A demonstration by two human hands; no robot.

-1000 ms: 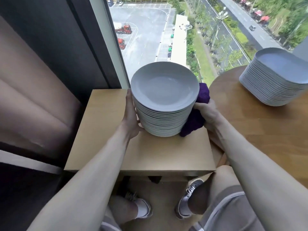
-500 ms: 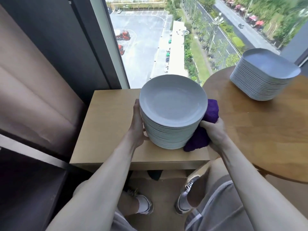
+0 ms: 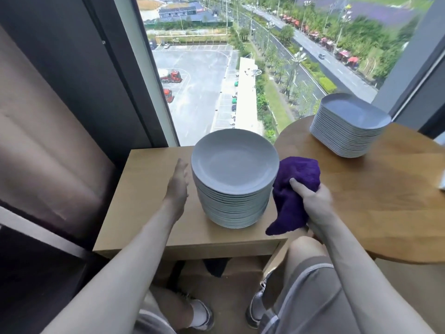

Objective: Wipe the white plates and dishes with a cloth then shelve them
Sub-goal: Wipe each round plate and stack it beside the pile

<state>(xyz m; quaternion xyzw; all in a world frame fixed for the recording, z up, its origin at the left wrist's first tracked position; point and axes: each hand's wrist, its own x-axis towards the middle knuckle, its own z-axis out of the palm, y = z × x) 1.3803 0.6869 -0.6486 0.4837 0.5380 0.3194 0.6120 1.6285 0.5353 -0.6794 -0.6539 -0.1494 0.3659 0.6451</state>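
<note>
Left hand (image 3: 177, 186): open, fingers straight, just off the plate stack (image 3: 233, 208) at its 9 o'clock.
Right hand (image 3: 313, 201): gripping the purple cloth (image 3: 296, 179) at the stack's 3 o'clock.
Changed: both hands have let go of the stack; it sits on the surface (image 3: 144, 201), likely ready for wiping.
Hidden: right fingers buried in cloth; no shelf in view.

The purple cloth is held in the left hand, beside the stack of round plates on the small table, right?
Not quite: the head view shows the right hand grips the purple cloth, beside the stack of round plates on the small table.
</note>
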